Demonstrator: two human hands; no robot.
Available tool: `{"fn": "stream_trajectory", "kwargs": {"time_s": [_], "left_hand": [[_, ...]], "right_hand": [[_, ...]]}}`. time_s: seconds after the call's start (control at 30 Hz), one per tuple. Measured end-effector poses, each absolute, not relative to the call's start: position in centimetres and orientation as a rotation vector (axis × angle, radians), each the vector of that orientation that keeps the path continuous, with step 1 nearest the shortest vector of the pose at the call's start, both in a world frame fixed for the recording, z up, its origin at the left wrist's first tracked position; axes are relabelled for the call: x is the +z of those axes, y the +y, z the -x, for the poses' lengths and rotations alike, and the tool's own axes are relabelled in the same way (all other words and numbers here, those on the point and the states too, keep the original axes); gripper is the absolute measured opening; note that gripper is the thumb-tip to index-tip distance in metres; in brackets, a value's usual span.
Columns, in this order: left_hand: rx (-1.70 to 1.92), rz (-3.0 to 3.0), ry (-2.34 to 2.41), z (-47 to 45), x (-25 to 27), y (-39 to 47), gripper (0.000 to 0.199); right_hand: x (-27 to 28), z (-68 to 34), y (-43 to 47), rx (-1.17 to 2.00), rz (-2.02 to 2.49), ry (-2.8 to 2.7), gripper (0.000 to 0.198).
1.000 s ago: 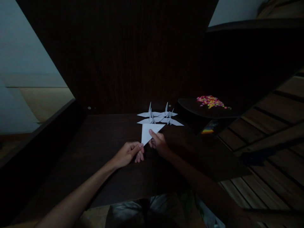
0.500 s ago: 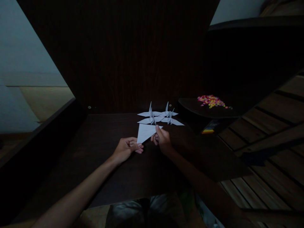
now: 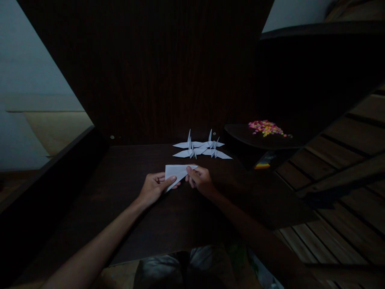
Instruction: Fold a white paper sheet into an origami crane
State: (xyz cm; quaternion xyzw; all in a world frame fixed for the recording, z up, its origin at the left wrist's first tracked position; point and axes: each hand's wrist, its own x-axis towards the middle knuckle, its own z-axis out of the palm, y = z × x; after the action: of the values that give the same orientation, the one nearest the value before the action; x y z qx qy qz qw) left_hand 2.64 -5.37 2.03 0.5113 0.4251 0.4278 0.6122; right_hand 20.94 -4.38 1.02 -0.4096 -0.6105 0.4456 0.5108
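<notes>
Between my hands is a folded sheet of white paper (image 3: pixel 177 171), roughly triangular, held just above the dark desk. My left hand (image 3: pixel 155 187) pinches its lower left part, thumb on top and fingers underneath. At the narrow right end, my right hand (image 3: pixel 201 180) grips the paper with the thumb along its edge. Just beyond the paper, several white origami cranes (image 3: pixel 191 152) stand in two rows with wings spread and some overlapping. The undersides of the paper and some fingertips are hidden.
A dark wooden desk (image 3: pixel 126 224) lies under my hands, with a raised side panel (image 3: pixel 48 168) at left and a tall back panel (image 3: pixel 150 80). On a rounded shelf (image 3: pixel 237 134) at right sits a pile of small colourful pieces (image 3: pixel 266 127). Wooden slats (image 3: pixel 337 168) show further right.
The folded paper has moved left and slightly toward me, away from the cranes, and now looks smaller. My left thumb has shifted further onto it.
</notes>
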Motion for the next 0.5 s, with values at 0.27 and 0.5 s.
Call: {"fn": "stream_trajectory", "kwargs": {"time_s": [0.27, 0.5], "left_hand": [[1.055, -1.267, 1.088, -2.40, 2.16, -5.27, 0.038], [1.180, -1.227, 1.121, -2.24, 2.14, -5.25, 0.041]], "right_hand": [[1.08, -21.22, -4.25, 1.133, 0.965, -1.460, 0.041], [1.22, -20.68, -4.61, 1.167, 0.996, -1.455, 0.042]]}}
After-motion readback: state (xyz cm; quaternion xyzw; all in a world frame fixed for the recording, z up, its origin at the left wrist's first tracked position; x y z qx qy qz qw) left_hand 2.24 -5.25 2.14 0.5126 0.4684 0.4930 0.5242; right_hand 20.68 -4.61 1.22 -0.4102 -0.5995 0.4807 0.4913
